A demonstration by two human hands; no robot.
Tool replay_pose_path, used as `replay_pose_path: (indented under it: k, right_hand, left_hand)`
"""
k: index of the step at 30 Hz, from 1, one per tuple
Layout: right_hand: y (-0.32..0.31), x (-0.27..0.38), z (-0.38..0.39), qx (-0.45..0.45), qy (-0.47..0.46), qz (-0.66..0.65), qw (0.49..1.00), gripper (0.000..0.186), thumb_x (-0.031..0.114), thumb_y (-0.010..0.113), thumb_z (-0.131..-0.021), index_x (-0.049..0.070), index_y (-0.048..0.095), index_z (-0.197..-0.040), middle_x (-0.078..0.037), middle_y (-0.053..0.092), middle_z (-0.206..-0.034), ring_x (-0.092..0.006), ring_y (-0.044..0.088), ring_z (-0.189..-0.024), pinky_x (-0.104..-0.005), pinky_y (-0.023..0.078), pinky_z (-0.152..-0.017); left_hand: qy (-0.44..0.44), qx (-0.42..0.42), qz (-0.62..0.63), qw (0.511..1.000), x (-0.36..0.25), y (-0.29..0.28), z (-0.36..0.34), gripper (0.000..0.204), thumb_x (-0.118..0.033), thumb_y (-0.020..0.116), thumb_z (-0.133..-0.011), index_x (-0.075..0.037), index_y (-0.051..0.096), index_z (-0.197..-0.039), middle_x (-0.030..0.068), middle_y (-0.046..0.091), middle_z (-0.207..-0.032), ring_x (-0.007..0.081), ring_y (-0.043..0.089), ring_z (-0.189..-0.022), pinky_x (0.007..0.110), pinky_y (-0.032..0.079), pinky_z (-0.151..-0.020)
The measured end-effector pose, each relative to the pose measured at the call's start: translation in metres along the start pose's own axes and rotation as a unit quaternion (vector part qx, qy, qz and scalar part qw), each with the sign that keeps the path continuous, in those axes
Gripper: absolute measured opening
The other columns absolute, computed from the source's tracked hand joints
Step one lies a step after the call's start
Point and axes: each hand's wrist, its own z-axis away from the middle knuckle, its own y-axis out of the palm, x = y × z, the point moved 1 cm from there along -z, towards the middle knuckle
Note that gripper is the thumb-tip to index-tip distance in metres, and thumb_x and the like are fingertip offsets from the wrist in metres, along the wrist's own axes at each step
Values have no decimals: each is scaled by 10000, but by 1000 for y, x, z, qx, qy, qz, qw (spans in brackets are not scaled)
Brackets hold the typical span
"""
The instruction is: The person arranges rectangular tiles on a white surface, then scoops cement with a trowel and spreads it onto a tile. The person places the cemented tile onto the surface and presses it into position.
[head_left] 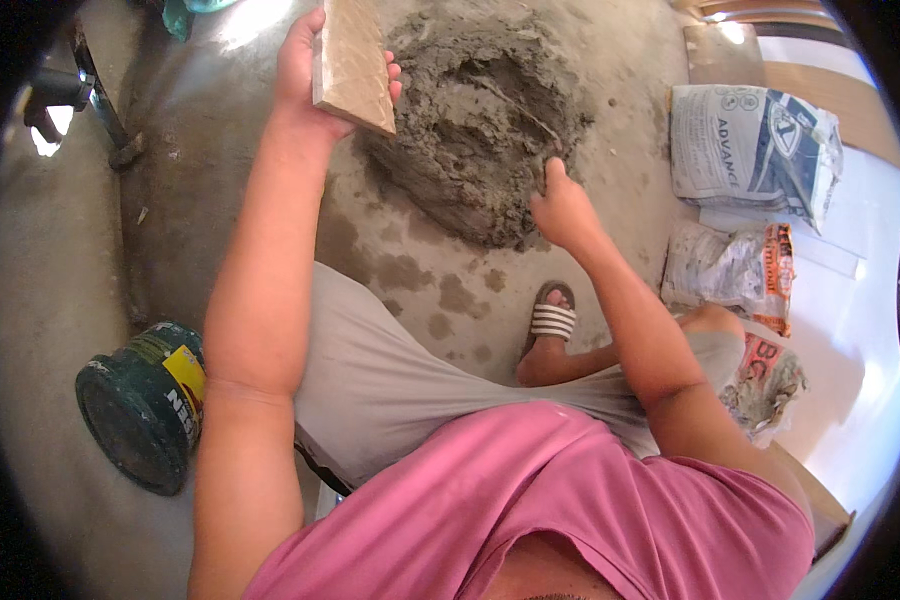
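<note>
My left hand point(298, 85) is wrapped around a flat rectangular tile point(354, 70), beige-brown with a mottled face, held up at the left edge of a heap of wet grey mortar point(440, 130). Its fingertips curl over the tile's right edge. At the heap's right side, my right hand point(567, 208) is closed around the handle of what looks like a trowel point(526, 116). Only a thin edge of the blade shows in the mortar. The handle is mostly hidden by my fingers.
A dark green bucket point(135, 415) stands by my left arm. Along the right wall are a large white-and-blue bag point(750, 150), a crumpled white-and-orange bag point(725, 265) and another opened bag point(765, 385). My sandalled foot point(552, 325) rests on the damp-spotted concrete floor point(400, 235).
</note>
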Motion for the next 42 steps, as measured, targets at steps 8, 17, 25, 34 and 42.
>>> replay_pose_path:
  k: [8, 17, 25, 34, 42]
  right_hand:
    - [27, -17, -59, 14, 22, 16, 1000, 454, 101, 553, -915, -109, 437, -1300, -368, 675, -1103, -495, 672, -1053, -560, 532, -867]
    - [55, -57, -71, 43, 95, 69, 992, 400, 169, 623, -944, -37, 537, -1276, -240, 721, -1065, -440, 686, -941, -536, 508, -841]
    - [8, -60, -72, -16, 53, 53, 997, 424, 310, 622, -959, -20, 600, -1225, -295, 690, -1144, -453, 650, -1117, -542, 508, -946]
    - [33, -18, -22, 183, 76, -174, 965, 389, 267, 589, -972, -72, 567, -1160, -287, 690, -883, -386, 715, -707, -493, 567, -661]
    - [67, -27, -49, 253, 188, -450, 835, 245, 333, 574, -1028, 105, 557, -1116, -25, 559, -709, -159, 502, -491, -325, 418, -417]
  left_hand:
    - [6, -68, -22, 997, 11, 21, 0, 745, -595, 470, -936, 7, 517, -1374, 272, 655, -1102, 413, 672, -937, 548, 565, -822]
    - [6, -97, -19, 995, 19, 20, 0, 736, -584, 469, -942, 3, 512, -1384, 264, 654, -1100, 406, 672, -938, 548, 567, -828]
    - [54, -63, -15, 996, 7, 24, 9, 726, -559, 420, -954, 5, 462, -1409, 217, 620, -1067, 373, 640, -885, 546, 560, -775]
    - [39, -19, 2, 999, 10, 24, 13, 732, -560, 407, -958, -20, 447, -1451, 236, 638, -1131, 391, 650, -938, 574, 542, -833]
    - [34, -14, -2, 999, 19, 27, 11, 737, -572, 397, -962, -16, 454, -1441, 231, 637, -1126, 400, 650, -952, 561, 544, -839]
